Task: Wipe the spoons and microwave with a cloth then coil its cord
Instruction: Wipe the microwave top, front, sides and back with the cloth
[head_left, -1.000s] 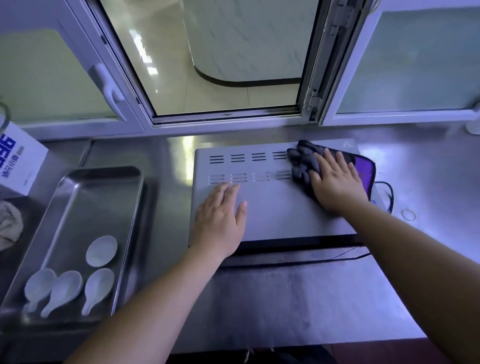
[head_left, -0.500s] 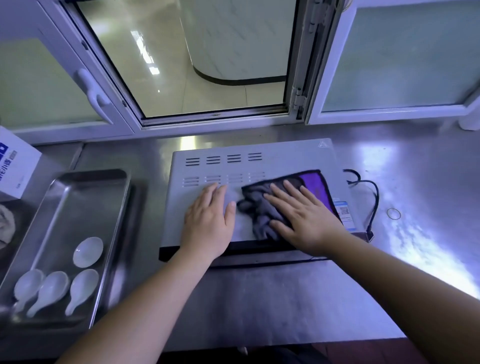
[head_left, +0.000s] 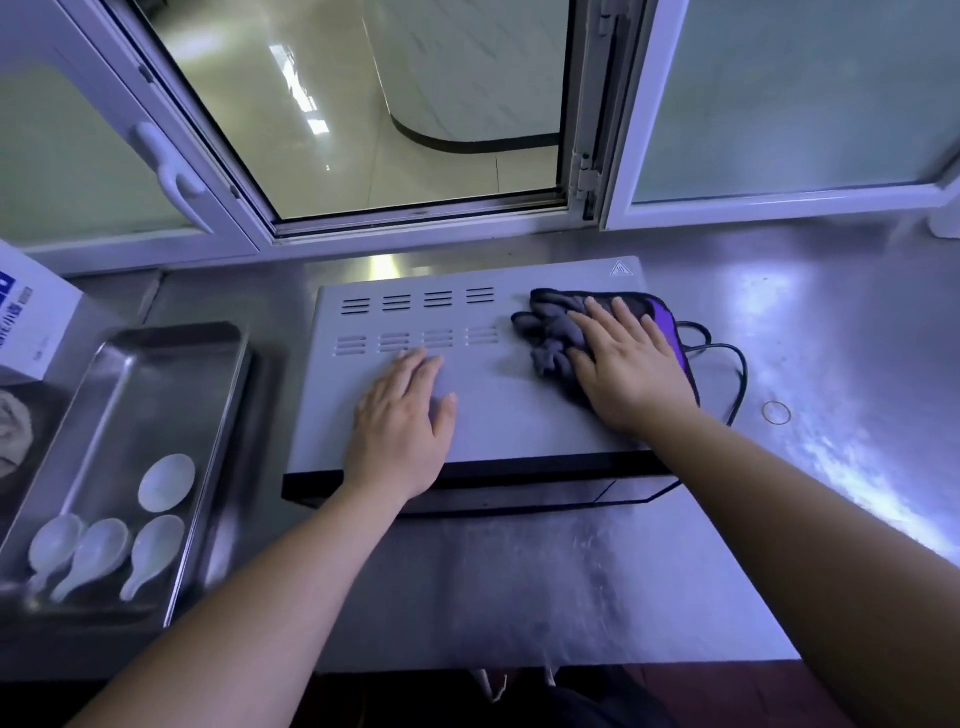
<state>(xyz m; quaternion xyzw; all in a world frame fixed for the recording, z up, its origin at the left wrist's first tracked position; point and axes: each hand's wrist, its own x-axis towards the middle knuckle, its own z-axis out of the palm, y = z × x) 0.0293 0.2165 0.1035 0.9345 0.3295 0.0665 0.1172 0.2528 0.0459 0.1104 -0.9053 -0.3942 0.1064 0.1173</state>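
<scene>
While the right hand (head_left: 628, 374) lies flat on a grey cloth with purple edging (head_left: 550, 332), I can see it pressing the fabric onto the far right part of the microwave's top panel (head_left: 509, 415). Its fingers (head_left: 597, 317) are straight and a little apart, and nothing is pinched. The left hand (head_left: 400, 431) rests palm down on the same panel just in front of the vent slots. Its fingers (head_left: 410, 364) are straight and close together with the thumb out to the side, which I take to be steadying the oven. The microwave sits on the steel counter (head_left: 519, 587) below the open window. By my reckoning the job is midway, with the top being wiped now. I cannot tell from here whether the sides and the dark front have been cleaned. Four white ceramic soup spoons (head_left: 101, 545) lie in the steel tray (head_left: 156, 395) to the left, well apart from both hands. They look clean enough, but I cannot say whether they have been wiped. The black cord (head_left: 744, 371) trails in a loose loop on the counter just beside the oven's right edge, so the coiling clearly remains to be done.
</scene>
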